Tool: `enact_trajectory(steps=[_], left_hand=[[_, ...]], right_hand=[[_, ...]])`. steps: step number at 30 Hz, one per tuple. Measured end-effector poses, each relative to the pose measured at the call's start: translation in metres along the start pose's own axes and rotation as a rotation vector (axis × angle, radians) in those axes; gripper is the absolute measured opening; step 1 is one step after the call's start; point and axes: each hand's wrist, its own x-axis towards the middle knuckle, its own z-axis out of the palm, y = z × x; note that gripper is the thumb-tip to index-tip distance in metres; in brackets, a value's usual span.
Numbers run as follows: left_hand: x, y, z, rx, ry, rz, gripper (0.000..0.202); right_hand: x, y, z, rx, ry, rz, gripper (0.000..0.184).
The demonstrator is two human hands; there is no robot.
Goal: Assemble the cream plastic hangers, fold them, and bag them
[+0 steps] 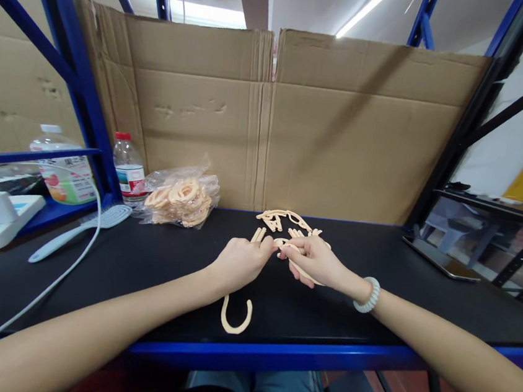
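My left hand (241,261) and my right hand (314,259) meet at the middle of the black shelf top (151,272), both closed on a cream plastic part (284,246) held between them. Several more cream plastic pieces (282,220) lie in a loose pile just behind my hands. A cream U-shaped hook (236,316) lies on the shelf below my left hand, near the blue front edge (273,354). My right wrist wears a white coiled band (369,295).
A clear bag of cream plastic rings (181,198) sits at the back left, beside a water bottle (127,166) and a larger bottle (63,169). A pale brush (80,232) and white cable (46,292) lie at left. A cardboard wall (297,119) stands behind. A dark tablet (437,259) lies at right.
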Motion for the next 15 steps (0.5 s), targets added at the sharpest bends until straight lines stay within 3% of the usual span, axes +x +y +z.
enact_trajectory(steps=[4,9,12,15], left_hand=[[0.0,0.002,-0.001,-0.021,0.011,-0.048,0.027],[0.003,-0.001,0.001,-0.084,-0.001,-0.167,0.036],[0.006,-0.007,-0.001,-0.143,0.023,-0.218,0.037],[0.008,-0.016,-0.003,-0.301,0.071,-0.295,0.036]], right_hand=[[-0.003,-0.001,0.001,-0.154,0.05,-0.095,0.03],[-0.006,-0.001,-0.001,-0.483,0.15,-0.394,0.036],[-0.002,-0.001,-0.018,-0.317,0.144,-0.317,0.034],[0.006,0.005,-0.049,-0.173,0.225,-0.324,0.029]])
